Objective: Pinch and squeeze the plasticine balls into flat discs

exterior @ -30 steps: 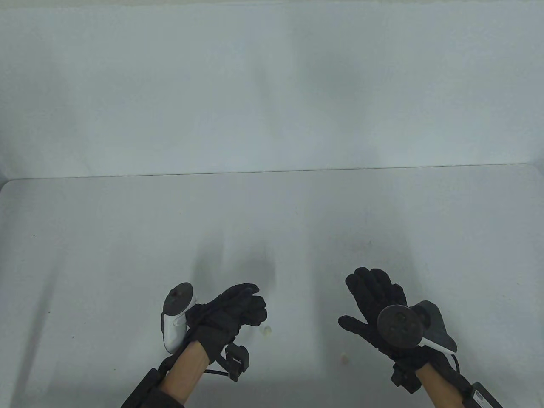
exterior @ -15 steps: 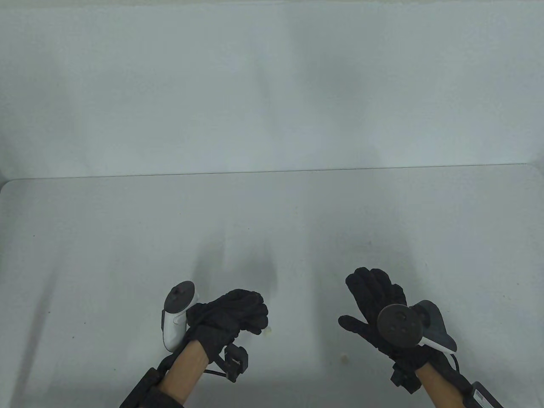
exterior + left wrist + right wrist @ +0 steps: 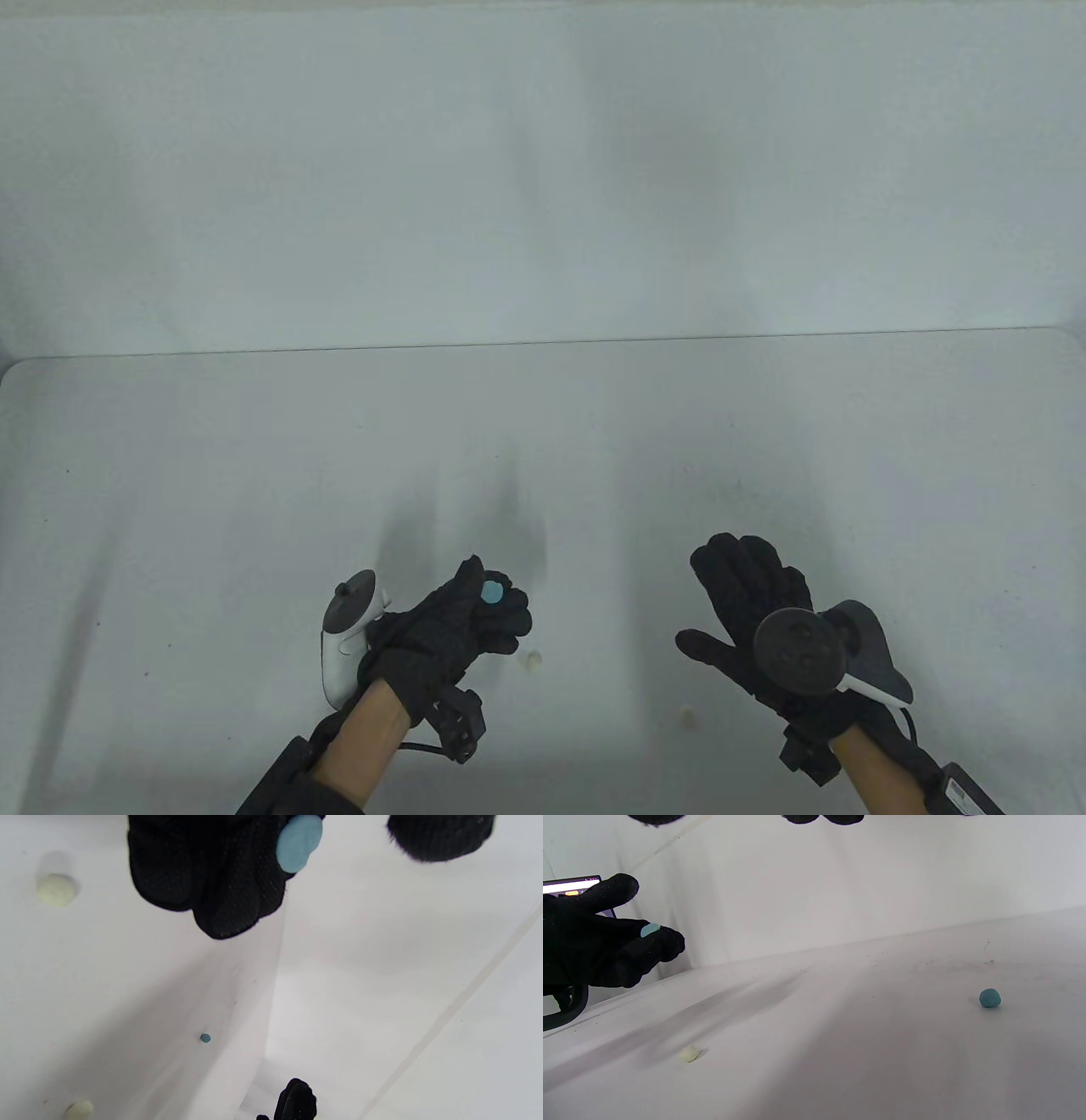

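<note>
Disc (image 3: 491, 592) of light blue plasticine, already flattened, sits on the curled fingers (image 3: 220, 878) of the left hand (image 3: 462, 624), at roughly 7 o'clock of the table view. Thumb (image 3: 469, 570) is lifted off it, so the disc rests on the fingers and is not pinched; left wrist view shows its round flat face (image 3: 299, 842) exposed, thumb tip apart at top right. Right wrist view shows the same: disc edge (image 3: 650, 929) on the fingers, thumb raised above it with a gap. So left hand is half-curled, carrying the disc, raised off the desk (image 3: 212, 509).

Pale yellow ball (image 3: 533, 659) lies on the desk just at 4 o'clock of the left hand, not touching it. Second pale yellow ball (image 3: 687, 716) lies further toward 3 o'clock, near the right hand's thumb side, apart from it. Both also show in left wrist view (image 3: 56, 889) and (image 3: 79, 1109).

Teal ball (image 3: 989, 997) lies on the desk alone, seen in right wrist view and as a small dot in left wrist view (image 3: 205, 1038); I can't find it in the table view.

Right hand (image 3: 751, 620) at about 5 o'clock, fingers spread flat, palm down, holding nothing. Can't tell whether it touches the desk. White tracker (image 3: 344, 637) on the back of the left hand, dark tracker (image 3: 797, 649) on the right.
</note>
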`<state>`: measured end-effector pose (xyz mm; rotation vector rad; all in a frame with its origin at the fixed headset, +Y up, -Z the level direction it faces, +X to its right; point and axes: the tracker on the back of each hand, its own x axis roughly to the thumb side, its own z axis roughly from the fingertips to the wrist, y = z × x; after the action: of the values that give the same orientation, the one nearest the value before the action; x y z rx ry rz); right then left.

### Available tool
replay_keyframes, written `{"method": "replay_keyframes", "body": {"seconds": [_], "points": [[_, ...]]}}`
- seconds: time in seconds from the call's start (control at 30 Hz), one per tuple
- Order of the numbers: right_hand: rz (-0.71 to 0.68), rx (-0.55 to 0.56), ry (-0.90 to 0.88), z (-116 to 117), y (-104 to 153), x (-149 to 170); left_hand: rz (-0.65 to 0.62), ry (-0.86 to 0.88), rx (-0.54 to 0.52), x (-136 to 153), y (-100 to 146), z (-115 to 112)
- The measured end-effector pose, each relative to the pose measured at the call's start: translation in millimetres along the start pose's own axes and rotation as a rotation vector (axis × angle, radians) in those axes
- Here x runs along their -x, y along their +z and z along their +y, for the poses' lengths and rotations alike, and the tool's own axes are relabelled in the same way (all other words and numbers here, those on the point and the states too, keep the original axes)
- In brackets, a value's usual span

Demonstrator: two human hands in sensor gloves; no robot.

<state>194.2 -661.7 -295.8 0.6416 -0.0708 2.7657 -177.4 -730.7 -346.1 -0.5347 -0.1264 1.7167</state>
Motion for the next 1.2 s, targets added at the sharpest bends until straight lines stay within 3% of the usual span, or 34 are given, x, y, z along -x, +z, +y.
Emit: {"method": "replay_keyframes", "body": {"seconds": [0.4, 0.53, 0.63, 0.73, 0.83, 1.2], "points": [[-0.005, -0.001, 0.002, 1, 0, 0, -0.002, -0.157, -0.152, -8, 3, 5], [-0.008, 0.006, 0.005, 0, 1, -1, -0.01, -0.128, -0.138, -7, 3, 5], [-0.008, 0.003, 0.003, 0, 0, -1, 0.006, -0.08, 0.017, -1, 1, 4], [-0.009, 0.008, 0.004, 0, 1, -1, 0.019, -0.025, -0.001, 2, 0, 2], [-0.007, 0.005, 0.006, 0, 1, -1, 0.024, -0.112, -0.065, 0, 1, 4], [-0.009, 0.002, 0.003, 1, 0, 0, -0.014, -0.157, -0.066, -7, 0, 3]]}}
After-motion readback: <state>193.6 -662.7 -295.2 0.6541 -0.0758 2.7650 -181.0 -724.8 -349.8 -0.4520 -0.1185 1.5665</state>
